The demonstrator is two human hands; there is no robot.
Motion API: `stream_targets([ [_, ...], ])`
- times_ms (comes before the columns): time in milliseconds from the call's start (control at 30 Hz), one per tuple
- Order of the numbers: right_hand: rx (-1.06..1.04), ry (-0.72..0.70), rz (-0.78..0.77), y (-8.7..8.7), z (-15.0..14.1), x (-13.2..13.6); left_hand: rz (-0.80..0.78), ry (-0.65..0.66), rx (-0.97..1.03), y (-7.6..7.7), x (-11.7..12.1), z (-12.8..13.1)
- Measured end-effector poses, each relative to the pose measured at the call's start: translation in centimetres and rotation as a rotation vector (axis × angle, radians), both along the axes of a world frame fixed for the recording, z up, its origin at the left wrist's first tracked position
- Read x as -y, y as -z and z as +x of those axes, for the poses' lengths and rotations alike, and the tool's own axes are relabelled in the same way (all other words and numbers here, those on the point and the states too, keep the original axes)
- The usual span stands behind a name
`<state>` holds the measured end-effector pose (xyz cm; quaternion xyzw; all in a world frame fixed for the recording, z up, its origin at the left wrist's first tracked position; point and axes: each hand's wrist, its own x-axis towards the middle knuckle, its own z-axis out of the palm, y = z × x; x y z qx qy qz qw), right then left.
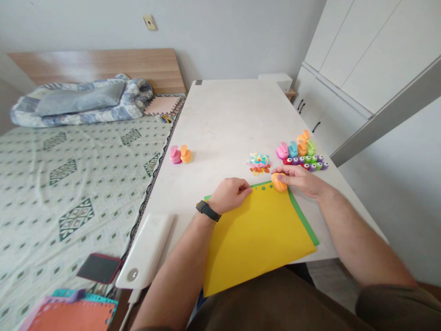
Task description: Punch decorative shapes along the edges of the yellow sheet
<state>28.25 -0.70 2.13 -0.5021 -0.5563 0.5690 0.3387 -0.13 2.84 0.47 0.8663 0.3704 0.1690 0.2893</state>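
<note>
My right hand grips an orange craft paper punch at the far right corner of a yellow sheet. Small shaped holes run along the sheet's far edge, with green showing through them. Under the yellow sheet lies a green sheet, visible along the right side and far edge. My left hand, with a dark watch on its wrist, rests on the yellow sheet's far edge. Its fingers are curled, thumb and fingertips at the paper.
Past the sheets lies a pile of colourful paper cutouts. Several punches stand at the right, and a pink punch and an orange punch at the left. A white corded device sits on the table's left edge, beside a bed.
</note>
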Motion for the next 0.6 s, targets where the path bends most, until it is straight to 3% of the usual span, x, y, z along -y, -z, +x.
stream_targets([
  [600, 0.043, 0.022, 0.018, 0.26, -0.02, -0.12, -0.003, 0.003, 0.000, 0.03, -0.04, 0.05],
])
